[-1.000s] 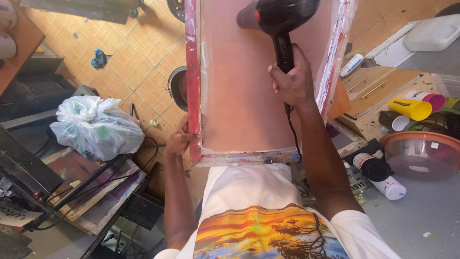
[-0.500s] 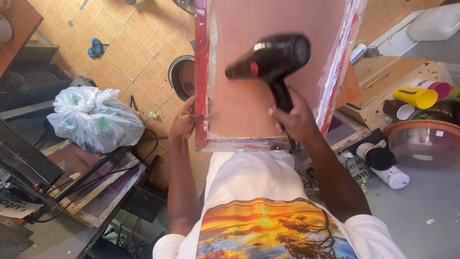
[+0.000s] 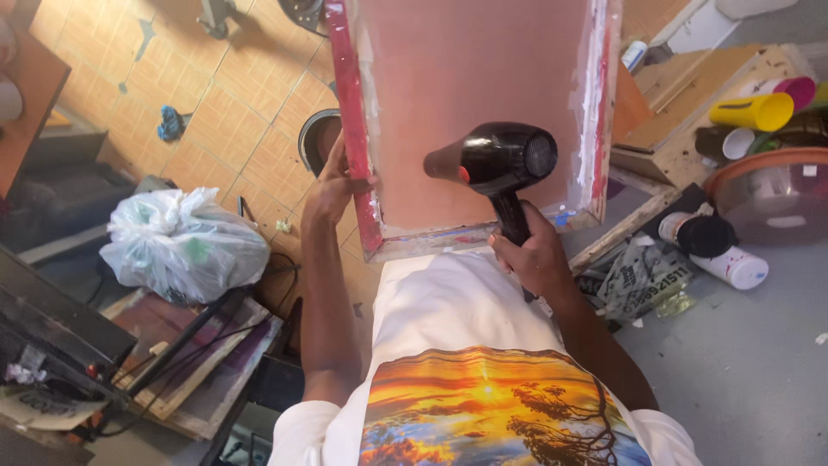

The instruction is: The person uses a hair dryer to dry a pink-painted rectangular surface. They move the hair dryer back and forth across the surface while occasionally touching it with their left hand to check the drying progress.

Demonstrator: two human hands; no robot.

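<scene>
Your left hand (image 3: 332, 185) is clamped on the red left rail of the screen-printing frame (image 3: 355, 129), fingers wrapped over the edge, holding it upright in front of your chest. The frame's bottom rail sits just above your white printed T-shirt (image 3: 448, 319). The pinkish mesh (image 3: 466, 86) faces you.

Your right hand (image 3: 535, 259) is closed around the handle of the black hair dryer (image 3: 500, 160). The dryer body is in front of the lower mesh, nozzle pointing left; whether it touches the mesh, can't tell. Hands are well apart, one per object.

Around you: a white tied plastic bag (image 3: 185, 242) on the left above stacked wooden frames (image 3: 194, 371), a yellow cup (image 3: 750, 112) and a clear bowl (image 3: 776, 198) on the right, and a white bottle with a black cap (image 3: 716, 250) lying on the grey table (image 3: 742, 371).
</scene>
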